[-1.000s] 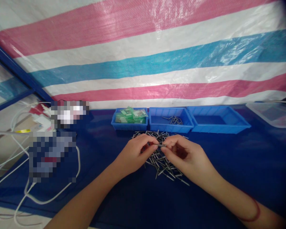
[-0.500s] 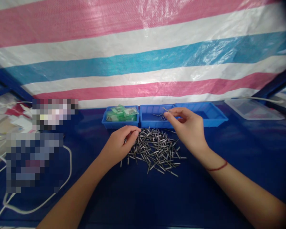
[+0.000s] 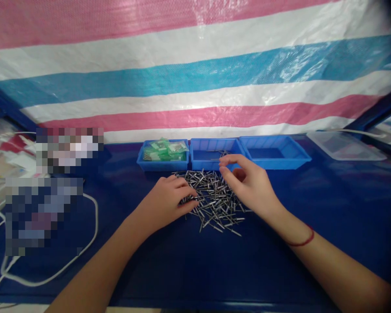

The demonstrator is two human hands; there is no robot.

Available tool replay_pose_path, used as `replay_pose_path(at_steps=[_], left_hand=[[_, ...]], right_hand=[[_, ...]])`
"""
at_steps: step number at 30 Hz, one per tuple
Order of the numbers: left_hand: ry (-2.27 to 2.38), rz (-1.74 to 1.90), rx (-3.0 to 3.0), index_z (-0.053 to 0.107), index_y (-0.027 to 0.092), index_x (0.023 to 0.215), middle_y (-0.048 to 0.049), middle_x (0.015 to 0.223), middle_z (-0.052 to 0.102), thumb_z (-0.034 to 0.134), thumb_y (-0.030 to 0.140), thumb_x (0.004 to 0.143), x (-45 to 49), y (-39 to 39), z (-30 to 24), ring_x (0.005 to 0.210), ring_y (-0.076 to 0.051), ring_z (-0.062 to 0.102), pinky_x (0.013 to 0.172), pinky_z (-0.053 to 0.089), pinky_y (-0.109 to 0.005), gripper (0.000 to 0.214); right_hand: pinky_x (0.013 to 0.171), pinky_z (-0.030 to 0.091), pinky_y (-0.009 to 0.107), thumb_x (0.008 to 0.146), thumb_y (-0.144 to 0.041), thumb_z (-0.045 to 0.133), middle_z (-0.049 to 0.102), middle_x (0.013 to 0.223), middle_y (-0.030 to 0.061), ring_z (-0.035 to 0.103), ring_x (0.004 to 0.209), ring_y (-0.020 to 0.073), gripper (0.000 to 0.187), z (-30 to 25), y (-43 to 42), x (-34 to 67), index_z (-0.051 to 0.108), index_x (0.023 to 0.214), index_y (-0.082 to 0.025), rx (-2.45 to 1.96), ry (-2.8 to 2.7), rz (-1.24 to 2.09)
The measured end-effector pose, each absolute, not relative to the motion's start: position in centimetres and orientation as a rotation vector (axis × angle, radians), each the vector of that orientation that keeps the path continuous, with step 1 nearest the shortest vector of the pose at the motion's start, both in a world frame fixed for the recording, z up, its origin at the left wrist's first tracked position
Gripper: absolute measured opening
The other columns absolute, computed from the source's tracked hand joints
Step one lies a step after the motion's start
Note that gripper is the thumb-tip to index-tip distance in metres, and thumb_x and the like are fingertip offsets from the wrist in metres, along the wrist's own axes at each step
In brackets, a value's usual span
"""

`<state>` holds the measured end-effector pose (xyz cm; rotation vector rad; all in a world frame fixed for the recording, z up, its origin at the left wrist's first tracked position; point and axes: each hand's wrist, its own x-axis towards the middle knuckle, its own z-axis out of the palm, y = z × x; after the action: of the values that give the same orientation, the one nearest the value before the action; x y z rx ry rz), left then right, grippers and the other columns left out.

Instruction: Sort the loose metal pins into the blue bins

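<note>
Blind rivets point(image 3: 215, 195) lie in a loose, tangled pile on the blue tabletop. My left hand point(image 3: 169, 200) rests at the pile's left side, thumb and fingers apart around some rivets without closing on them. Over the pile's upper right edge is my right hand point(image 3: 247, 182), its thumb and index fingertips slightly apart near the front rim of the middle blue bin point(image 3: 202, 164). A few rivets lie in that bin, partly hidden by this hand. One thin rivet point(image 3: 215, 159) shows right beside the index fingertip.
Green-tinted packets point(image 3: 164, 150) fill the left blue bin point(image 3: 163, 165). A right blue bin point(image 3: 280, 164) adjoins the middle one. Farther right lies a clear plastic lid point(image 3: 345, 145). A white cable point(image 3: 96, 217) loops on the left. A striped sheet point(image 3: 195, 82) hangs behind.
My right hand has come down from the middle bin toward the pile, and its pinch on a rivet has loosened. My left hand has shifted right and lower, its fingers spreading.
</note>
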<state>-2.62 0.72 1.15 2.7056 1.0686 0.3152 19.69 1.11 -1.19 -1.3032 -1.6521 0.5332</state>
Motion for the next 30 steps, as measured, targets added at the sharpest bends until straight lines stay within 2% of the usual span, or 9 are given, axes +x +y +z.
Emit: replay_pose_path(at_steps=[5, 9, 12, 17, 24, 30], left_hand=[[1.144, 0.214, 2.805, 0.065, 0.021, 0.091, -0.0016, 0.092, 0.065, 0.057, 0.034, 0.089, -1.8, 0.3, -0.1, 0.087, -0.017, 0.054, 0.074, 0.031, -0.031, 0.016], [1.252, 0.217, 2.858, 0.062, 0.018, 0.090, -0.0036, 0.092, 0.065, 0.051, 0.030, 0.093, -1.7, 0.2, 0.0, 0.087, -0.018, 0.053, 0.075, 0.031, -0.033, 0.017], [1.251, 0.341, 2.818, 0.060, 0.017, 0.093, -0.0034, 0.092, 0.065, 0.045, 0.028, 0.096, -1.6, 0.1, 0.6, 0.086, -0.018, 0.055, 0.078, 0.033, -0.033, 0.018], [1.187, 0.572, 2.696, 0.058, 0.017, 0.091, -0.0029, 0.092, 0.066, 0.045, 0.027, 0.096, -1.4, -0.1, 1.1, 0.084, -0.017, 0.057, 0.077, 0.039, -0.031, 0.017], [1.089, 0.956, 2.442, 0.058, 0.018, 0.093, -0.0024, 0.090, 0.065, 0.053, 0.022, 0.091, -1.1, -0.5, 0.1, 0.082, -0.013, 0.060, 0.076, 0.047, -0.024, 0.006], [1.106, 1.006, 2.323, 0.059, 0.019, 0.094, -0.0019, 0.090, 0.066, 0.057, 0.020, 0.087, -0.8, -0.8, 0.2, 0.074, -0.011, 0.061, 0.073, 0.050, -0.023, 0.007]], right_hand=[[0.051, 0.041, 0.025, 0.085, -0.024, 0.055, 0.065, 0.085, 0.0017, 0.049, 0.051, 0.0087, 0.016, -1.5, 0.3, 19.0, 0.062, 0.099, -0.018, -1.268, -1.723, 0.565], [0.059, 0.042, 0.026, 0.087, -0.021, 0.053, 0.063, 0.078, 0.0020, 0.054, 0.061, 0.0113, 0.012, -1.5, -0.4, 18.4, 0.064, 0.089, -0.018, -1.163, -1.947, 0.574], [0.065, 0.042, 0.027, 0.089, -0.024, 0.052, 0.059, 0.079, 0.0031, 0.055, 0.071, 0.0136, 0.015, -1.4, -0.7, 18.3, 0.064, 0.083, -0.017, -1.105, -2.114, 0.579], [0.060, 0.038, 0.027, 0.091, -0.023, 0.049, 0.053, 0.073, 0.0017, 0.050, 0.065, 0.0118, 0.019, -1.3, -0.7, 18.3, 0.062, 0.079, -0.016, -1.078, -2.146, 0.637], [0.055, 0.037, 0.026, 0.089, -0.025, 0.052, 0.054, 0.072, 0.0010, 0.048, 0.061, 0.0116, 0.016, -1.1, -0.9, 18.0, 0.062, 0.079, -0.018, -1.101, -2.023, 0.851], [0.060, 0.041, 0.028, 0.090, -0.032, 0.051, 0.059, 0.079, 0.0038, 0.054, 0.069, 0.0145, 0.020, -1.7, -0.8, 18.0, 0.063, 0.080, -0.019, -1.087, -1.907, 0.982]])
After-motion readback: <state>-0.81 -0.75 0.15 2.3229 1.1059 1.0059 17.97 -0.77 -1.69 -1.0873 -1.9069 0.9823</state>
